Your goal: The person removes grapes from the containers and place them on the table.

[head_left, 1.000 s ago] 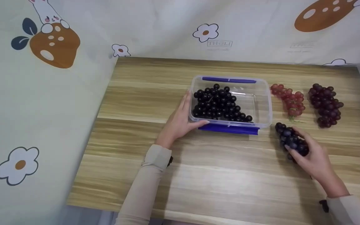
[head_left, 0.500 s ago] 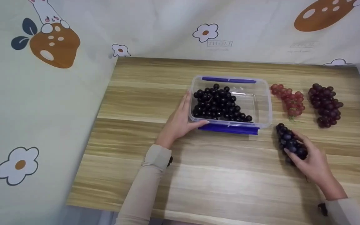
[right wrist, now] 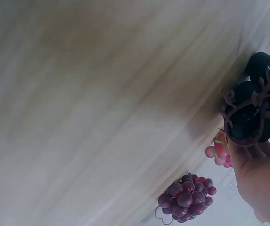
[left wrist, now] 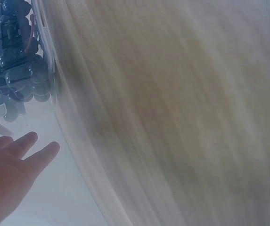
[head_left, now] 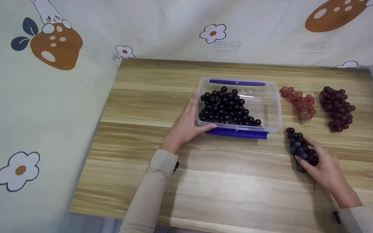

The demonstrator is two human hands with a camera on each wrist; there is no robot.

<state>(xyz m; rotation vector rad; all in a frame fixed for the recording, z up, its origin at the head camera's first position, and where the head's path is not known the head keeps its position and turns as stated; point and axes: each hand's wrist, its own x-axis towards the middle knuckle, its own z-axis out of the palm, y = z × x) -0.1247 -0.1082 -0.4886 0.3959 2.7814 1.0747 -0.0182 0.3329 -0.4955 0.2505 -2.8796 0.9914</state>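
Observation:
In the head view a clear plastic box point(head_left: 272, 106) with blue clips holds a bunch of black grapes point(head_left: 222, 106) in its left part. My left hand point(head_left: 185, 124) rests against the box's left front corner, fingers straight along the left wall and thumb on the front rim. At the right, my right hand point(head_left: 329, 168) grips a bunch of dark blue-black grapes point(head_left: 298, 147) from its right side, low over or on the table. The right wrist view shows this bunch's brown curly stem point(right wrist: 259, 96) at the near end.
Right of the box lies a bunch of red grapes point(head_left: 303, 105). A bunch of dark purple grapes point(head_left: 337, 108) lies farther right. Behind the wooden table point(head_left: 141, 94) hangs a pale printed sheet point(head_left: 167, 29), which also covers the left side.
My right hand and the blue-black grapes have shifted slightly, turning a little, with the stem end a bit farther left. The left hand and the box have stayed in place.

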